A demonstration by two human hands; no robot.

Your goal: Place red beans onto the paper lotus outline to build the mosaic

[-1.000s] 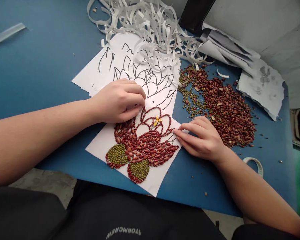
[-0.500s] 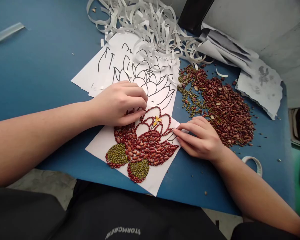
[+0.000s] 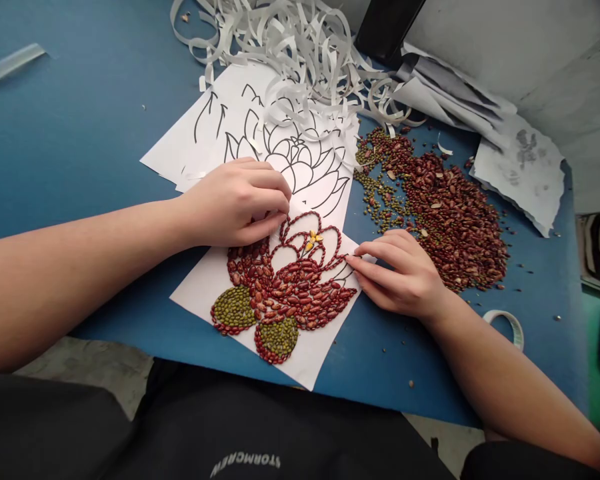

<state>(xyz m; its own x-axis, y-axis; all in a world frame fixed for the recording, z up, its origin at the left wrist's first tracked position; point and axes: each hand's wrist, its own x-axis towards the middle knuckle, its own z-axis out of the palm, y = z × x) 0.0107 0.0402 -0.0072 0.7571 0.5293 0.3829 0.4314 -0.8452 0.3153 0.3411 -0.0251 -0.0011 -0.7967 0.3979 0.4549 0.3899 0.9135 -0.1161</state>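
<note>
A white sheet (image 3: pixel 305 363) carries a lotus design made of red beans (image 3: pixel 285 290), with green mung beans (image 3: pixel 279 337) filling two rounded shapes at its lower end. Yellow pieces (image 3: pixel 311 241) lie near the top petals. My left hand (image 3: pixel 245 203) rests over the sheet's upper left edge, its fingers curled together; what they hold, if anything, is hidden. At the sheet's right edge, my right hand (image 3: pixel 397 273) has thumb and fingertips pinched beside the drawn petal lines. Anything between those fingertips is too small to make out.
Printed lotus sheets (image 3: pixel 175 143) lie behind the design, partly under a heap of curled white strips (image 3: pixel 290 47). A pile of mixed beans (image 3: pixel 455 223) is at the right, near torn papers (image 3: pixel 523 167) and a tape roll (image 3: pixel 505 320).
My left hand has shifted slightly up and left, showing a little more of the bean outline. My right hand has barely moved.
</note>
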